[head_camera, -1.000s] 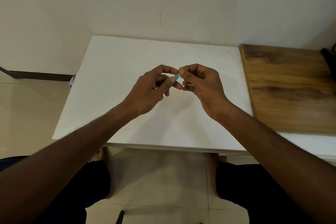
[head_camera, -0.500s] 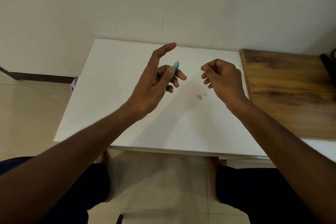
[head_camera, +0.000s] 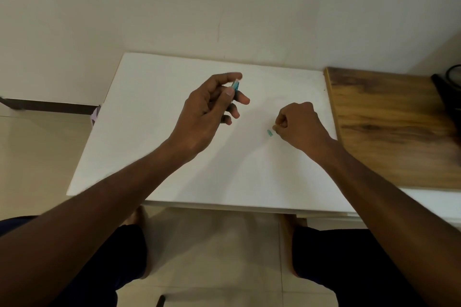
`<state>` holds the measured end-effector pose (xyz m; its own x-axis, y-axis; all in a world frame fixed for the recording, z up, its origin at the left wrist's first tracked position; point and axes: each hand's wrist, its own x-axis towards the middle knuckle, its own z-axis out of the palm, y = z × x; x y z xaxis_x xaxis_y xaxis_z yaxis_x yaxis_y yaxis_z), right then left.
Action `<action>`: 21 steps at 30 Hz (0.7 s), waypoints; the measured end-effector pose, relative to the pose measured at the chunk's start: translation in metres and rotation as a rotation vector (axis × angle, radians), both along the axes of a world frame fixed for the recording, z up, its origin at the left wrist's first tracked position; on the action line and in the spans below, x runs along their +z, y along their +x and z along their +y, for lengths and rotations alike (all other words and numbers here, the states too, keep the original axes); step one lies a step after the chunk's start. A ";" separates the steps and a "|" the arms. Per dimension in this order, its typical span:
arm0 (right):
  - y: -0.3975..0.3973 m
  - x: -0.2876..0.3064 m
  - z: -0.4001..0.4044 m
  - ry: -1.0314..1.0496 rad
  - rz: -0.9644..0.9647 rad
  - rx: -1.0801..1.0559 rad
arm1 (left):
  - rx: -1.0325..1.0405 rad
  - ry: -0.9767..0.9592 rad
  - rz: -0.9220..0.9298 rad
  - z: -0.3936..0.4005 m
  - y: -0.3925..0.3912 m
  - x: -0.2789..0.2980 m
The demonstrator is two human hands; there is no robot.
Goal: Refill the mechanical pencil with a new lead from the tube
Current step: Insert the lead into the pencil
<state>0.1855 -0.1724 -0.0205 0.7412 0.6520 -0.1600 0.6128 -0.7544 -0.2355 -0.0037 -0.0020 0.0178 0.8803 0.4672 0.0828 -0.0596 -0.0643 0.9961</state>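
Left hand (head_camera: 202, 112): raised over white table (head_camera: 154, 137), thumb and fingers clamped on teal mechanical pencil (head_camera: 234, 85), its end jutting past the thumb tip. Right hand (head_camera: 299, 124): fingers curled together, fingertips at the tabletop; small teal cap (head_camera: 269, 133) lies just beside them; whether they pinch anything cannot be told.

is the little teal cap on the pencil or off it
Off. The teal cap lies on the white table by the right hand; the left hand holds the pencil.

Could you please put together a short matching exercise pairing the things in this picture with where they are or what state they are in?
Things:
1. teal pencil
2. small teal cap
3. right hand
4. wooden board

States:
A. lying loose on the white table
B. held in the left hand
C. right of the white table
D. curled, fingertips by the cap

Pairs: 1-B, 2-A, 3-D, 4-C
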 end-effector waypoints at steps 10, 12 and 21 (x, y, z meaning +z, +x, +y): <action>-0.008 0.003 0.010 -0.077 -0.058 0.030 | 0.046 0.046 0.137 0.001 -0.001 -0.009; -0.008 0.003 0.010 -0.034 -0.043 0.022 | 0.055 0.063 0.174 0.000 -0.001 -0.010; -0.010 0.018 0.020 0.598 0.632 -0.338 | 0.052 0.133 0.288 -0.004 -0.001 -0.011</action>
